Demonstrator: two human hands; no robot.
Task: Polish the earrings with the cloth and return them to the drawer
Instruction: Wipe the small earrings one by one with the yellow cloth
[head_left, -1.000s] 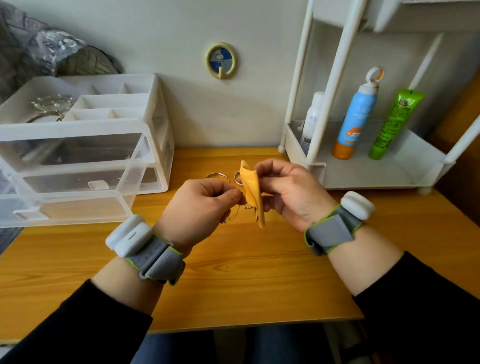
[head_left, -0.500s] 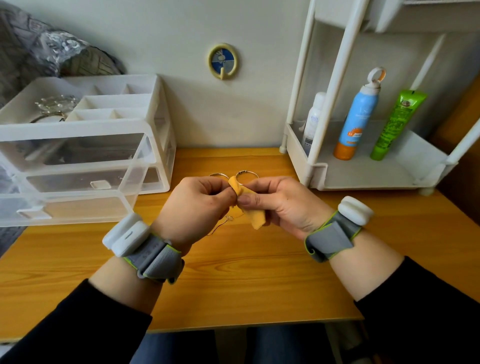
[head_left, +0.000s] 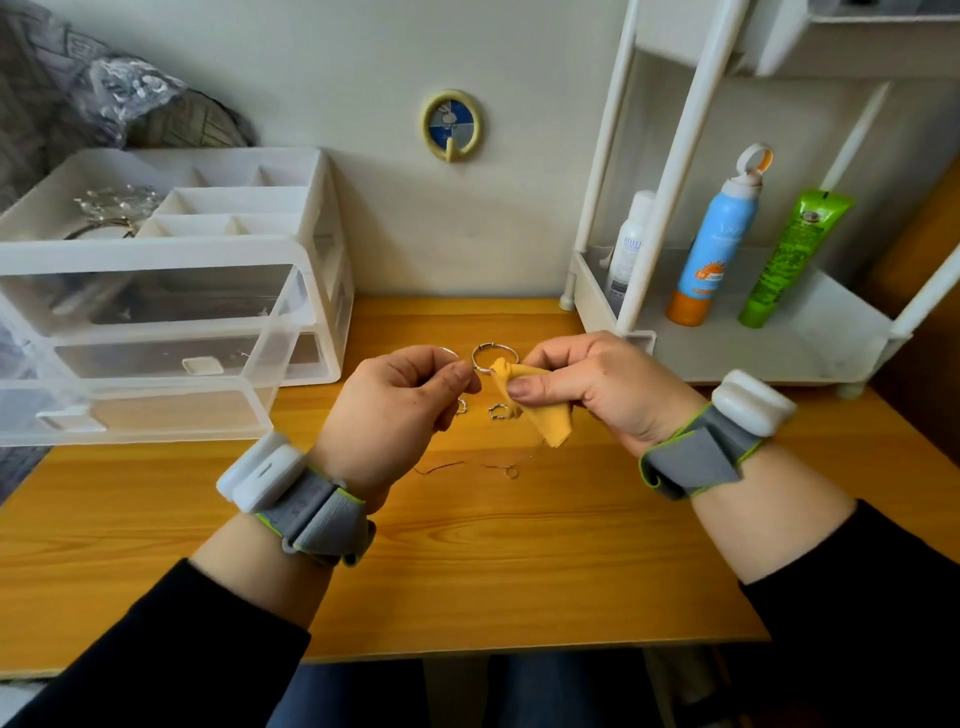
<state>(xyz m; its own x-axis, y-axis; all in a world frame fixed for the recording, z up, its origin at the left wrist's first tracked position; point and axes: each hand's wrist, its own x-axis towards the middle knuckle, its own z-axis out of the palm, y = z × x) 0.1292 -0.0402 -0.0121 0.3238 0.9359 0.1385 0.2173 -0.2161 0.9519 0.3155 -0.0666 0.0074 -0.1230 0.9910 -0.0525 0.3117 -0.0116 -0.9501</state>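
My left hand (head_left: 400, 400) pinches thumb and forefinger at the near edge of a silver hoop earring (head_left: 494, 347). My right hand (head_left: 587, 387) grips a folded yellow cloth (head_left: 545, 415) and presses it against the same hoop. A second hoop (head_left: 448, 351) peeks out behind my left hand. Two small earrings (head_left: 497, 411) lie on the wooden desk (head_left: 467, 561) under my hands, and thin wire pieces (head_left: 441, 466) lie nearer me. At the left stands a clear drawer unit (head_left: 291, 312) with its drawers (head_left: 156, 415) pulled out.
A white rack (head_left: 727, 353) at the right holds a blue spray bottle (head_left: 717, 239), a green tube (head_left: 789, 254) and a white bottle (head_left: 626, 244). The drawer unit's top tray holds jewellery (head_left: 114, 205). A round hook (head_left: 451, 124) is on the wall.
The cloth has gone from hanging upright between both hands to being pinched low in my right hand. My hands have drawn slightly apart, uncovering the hoop and the small earrings on the desk.
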